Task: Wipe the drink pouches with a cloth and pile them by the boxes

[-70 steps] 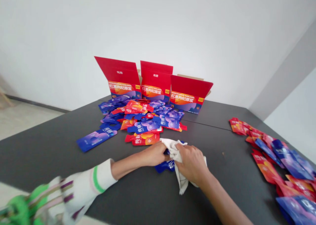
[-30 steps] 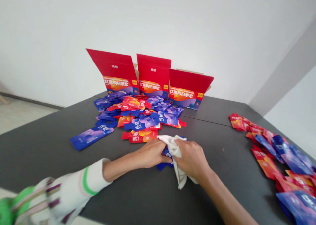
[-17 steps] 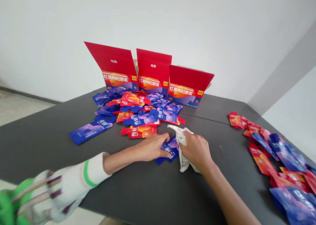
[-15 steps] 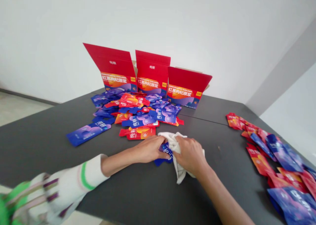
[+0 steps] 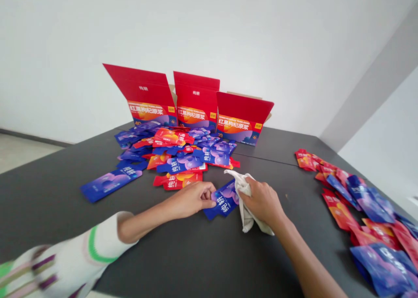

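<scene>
A blue pouch (image 5: 223, 201) with purple and white print lies between my hands, low over the dark table. My left hand (image 5: 197, 199) pinches its left end between thumb and fingers. A crumpled white cloth (image 5: 244, 193) is bunched in my right hand (image 5: 264, 201), its upper edge against the pouch's right end. The cloth's lower folds hang onto the table. Just beyond my left hand lies a red pouch (image 5: 179, 180), at the near edge of a heap of blue and red pouches (image 5: 183, 162).
Three open red boxes (image 5: 196, 115) stand behind the heap, lids raised. One blue pouch (image 5: 112, 182) lies at the left on the dark table (image 5: 183, 254). A row of red and blue pouches (image 5: 369, 202) runs along the right side, near a white wall (image 5: 294, 49).
My right hand and the cloth have moved right, uncovering more of the blue pouch. My left hand has shifted slightly left with its hold kept. The whole view has shifted a little.
</scene>
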`<state>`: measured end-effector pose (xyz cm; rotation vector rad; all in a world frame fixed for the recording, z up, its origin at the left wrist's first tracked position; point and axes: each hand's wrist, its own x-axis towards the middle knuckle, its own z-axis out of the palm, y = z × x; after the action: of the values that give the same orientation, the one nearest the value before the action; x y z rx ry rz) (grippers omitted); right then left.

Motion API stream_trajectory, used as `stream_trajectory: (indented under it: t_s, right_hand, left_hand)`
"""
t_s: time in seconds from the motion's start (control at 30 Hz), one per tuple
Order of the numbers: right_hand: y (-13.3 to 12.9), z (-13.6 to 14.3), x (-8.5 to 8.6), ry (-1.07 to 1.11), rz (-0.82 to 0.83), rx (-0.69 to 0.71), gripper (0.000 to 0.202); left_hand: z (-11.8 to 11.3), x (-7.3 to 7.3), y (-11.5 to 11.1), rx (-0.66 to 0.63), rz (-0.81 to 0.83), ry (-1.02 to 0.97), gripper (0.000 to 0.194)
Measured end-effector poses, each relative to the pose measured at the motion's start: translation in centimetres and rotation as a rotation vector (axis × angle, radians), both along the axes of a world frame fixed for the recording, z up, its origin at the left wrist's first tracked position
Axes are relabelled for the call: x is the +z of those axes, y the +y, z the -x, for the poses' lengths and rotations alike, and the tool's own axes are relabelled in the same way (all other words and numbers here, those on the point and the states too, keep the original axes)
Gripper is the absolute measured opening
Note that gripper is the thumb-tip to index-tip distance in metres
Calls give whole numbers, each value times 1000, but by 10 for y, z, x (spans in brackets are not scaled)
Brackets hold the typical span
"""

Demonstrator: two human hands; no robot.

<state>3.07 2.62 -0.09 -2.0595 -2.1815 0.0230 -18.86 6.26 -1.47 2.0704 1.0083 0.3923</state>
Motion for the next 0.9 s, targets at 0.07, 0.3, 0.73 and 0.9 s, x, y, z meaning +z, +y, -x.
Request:
stream_trajectory:
  t_s: [0.07,0.3,0.73,0.9]
  right_hand:
    - [-8,14,0,15,-21,110,24]
    - [-12,33,1,-67,-63,136,20]
    - [-15,33,4,-81,1,154,24]
    - [-14,33,1,-57,11,222,23]
  left_hand:
    - [-1,-4,-1,37,-65,61,16]
    - [-6,-2,-5,23,-138,106,10]
    - [-9,1,-8,31,-206,185,12]
    - [-9,4,-8,14,-213,201,11]
